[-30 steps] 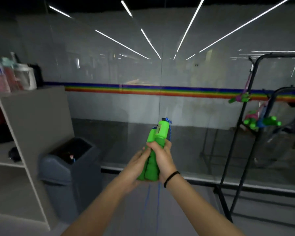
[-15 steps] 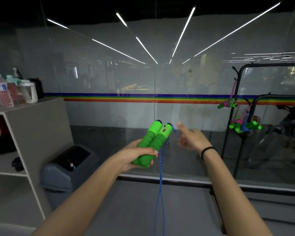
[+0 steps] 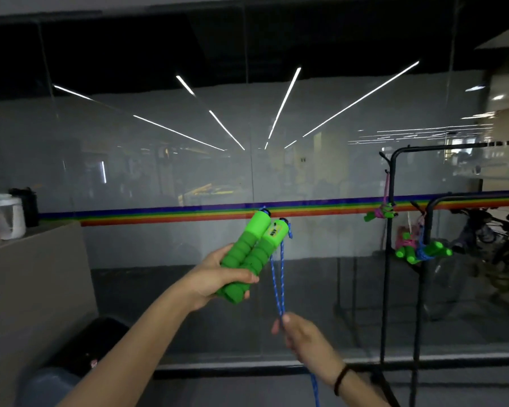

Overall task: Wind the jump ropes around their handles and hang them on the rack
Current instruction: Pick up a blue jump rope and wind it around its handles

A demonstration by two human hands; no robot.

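Jump rope (image 3: 249, 259): two green foam handles lie side by side, tilted up to the right. The left hand (image 3: 215, 282) grips them low down, out in front of the person and well apart from the rack (image 3: 390, 274) on the right. The blue cord (image 3: 277, 277) drops in two strands from the handle tops into the right hand (image 3: 304, 333), which pinches both strands just below the handles. The rest trails down out of frame. No turns on the handles yet, so winding looks about to start.

Risks: the strands look slack, so the first turns may go on loose and slip off the smooth tops. The hanging tail could catch underfoot or on the rack's foot. The left grip covers the lower foam, so turns may trap fingers.

Room: dim, with a glass wall, a rainbow stripe (image 3: 159, 216) and reflected ceiling lights. The rack carries a pink-tied bundle (image 3: 379, 213) and a green bundle (image 3: 417, 251). There is a grey cabinet (image 3: 33, 259) on the left with a jug (image 3: 11, 212) on top and a dark bin (image 3: 80, 348) below. A bicycle (image 3: 488, 245) stands behind the rack. Dark grey floor.
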